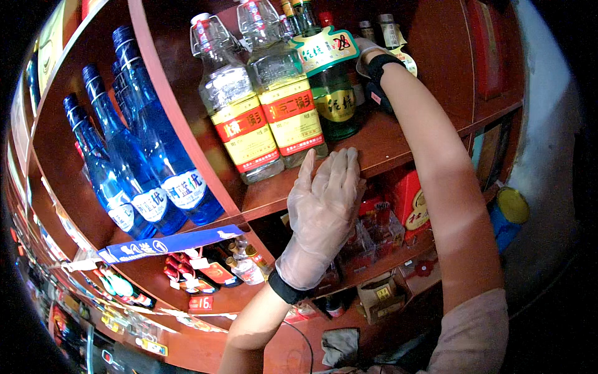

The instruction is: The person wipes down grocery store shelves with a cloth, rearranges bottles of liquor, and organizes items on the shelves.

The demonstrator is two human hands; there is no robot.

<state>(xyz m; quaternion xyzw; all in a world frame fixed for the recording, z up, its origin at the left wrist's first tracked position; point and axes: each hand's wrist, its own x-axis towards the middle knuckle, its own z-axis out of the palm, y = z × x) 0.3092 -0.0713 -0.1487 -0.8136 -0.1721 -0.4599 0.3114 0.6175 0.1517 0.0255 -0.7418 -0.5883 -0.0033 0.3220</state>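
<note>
My left hand [322, 219], in a clear plastic glove, lies at the shelf's front edge with its fingers stretched out and nothing in it. Its fingertips come up to the base of a clear glass swing-top bottle [292, 112] with a red and yellow label. A second such bottle [243, 126] stands beside it on the left. My right hand [369, 49], also gloved, reaches deeper into the compartment, just right of a green glass bottle [334, 100] with a price tag [327, 50] around its neck. The tag and bottle hide most of its fingers, so its grip is unclear.
Several blue glass bottles [149, 121] stand in the left compartment, past a wooden divider [182, 103]. Small bottles [390, 30] stand behind my right wrist. Below are red boxes [413, 205], a cardboard box [380, 297] and a grey cloth [340, 347].
</note>
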